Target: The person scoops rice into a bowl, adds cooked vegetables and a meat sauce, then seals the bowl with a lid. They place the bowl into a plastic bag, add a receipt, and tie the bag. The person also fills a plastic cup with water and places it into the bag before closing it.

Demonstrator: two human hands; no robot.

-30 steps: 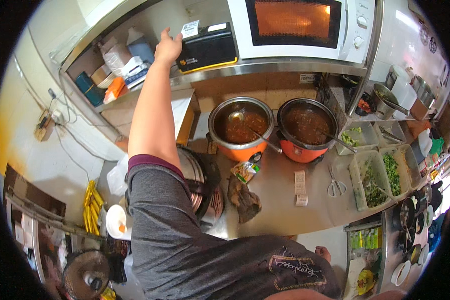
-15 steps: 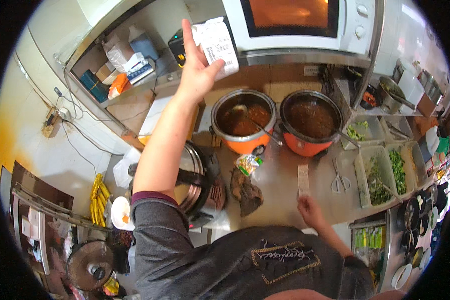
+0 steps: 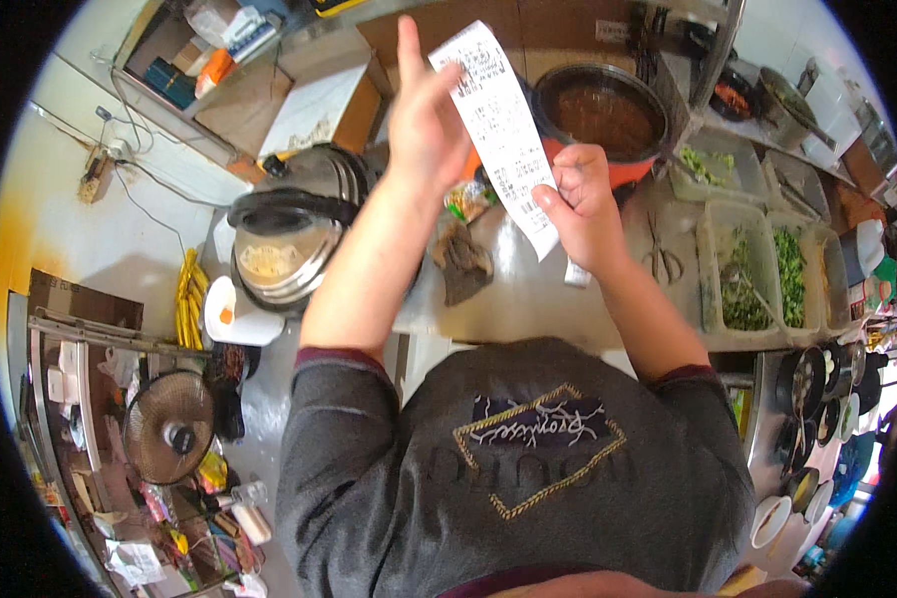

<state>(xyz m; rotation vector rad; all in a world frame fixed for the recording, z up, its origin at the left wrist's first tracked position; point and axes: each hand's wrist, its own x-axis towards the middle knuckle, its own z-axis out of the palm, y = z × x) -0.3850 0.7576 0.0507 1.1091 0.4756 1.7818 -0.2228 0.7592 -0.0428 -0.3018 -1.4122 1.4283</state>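
Left: lidded cooker [image 3: 274, 261]. Centre: left hand [image 3: 424, 135], index raised, thumb over far end of paper slip [image 3: 500, 130], closure unclear; slip stretched out above counter [image 3: 538, 311], not yet set down. Rightmost: right hand [image 3: 580, 204], pinching slip's near part, thumb against fingers.

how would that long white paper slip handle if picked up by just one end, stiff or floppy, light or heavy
The paper slip is probably floppy: it looks thin, long and narrow. It's likely very light, being just a strip of paper that the right hand pinches near its lower end.
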